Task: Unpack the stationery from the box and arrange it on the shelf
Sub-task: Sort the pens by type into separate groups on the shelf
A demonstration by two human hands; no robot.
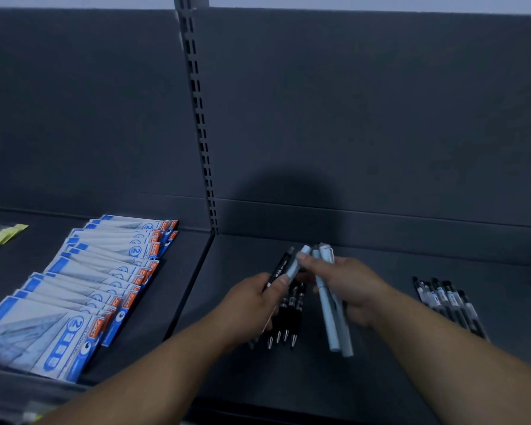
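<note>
Both hands are over the dark shelf point(288, 378), just right of the slotted upright. My left hand point(252, 305) grips a black pen point(279, 266) and a pale blue pen point(298, 260) that points up and away. Under it, several black pens point(285, 326) lie side by side on the shelf, tips toward me. My right hand point(347, 283) holds two or three pale blue-grey pens point(334, 323), their lower ends hanging toward me. The two hands meet at the pens' upper ends. The box is not in view.
A fanned stack of blue and white packets point(83, 289) covers the left shelf. Yellow-green packets point(3, 236) lie at the far left. A row of black and clear pens point(448, 302) lies to the right. The slotted upright point(198, 118) divides the two back panels.
</note>
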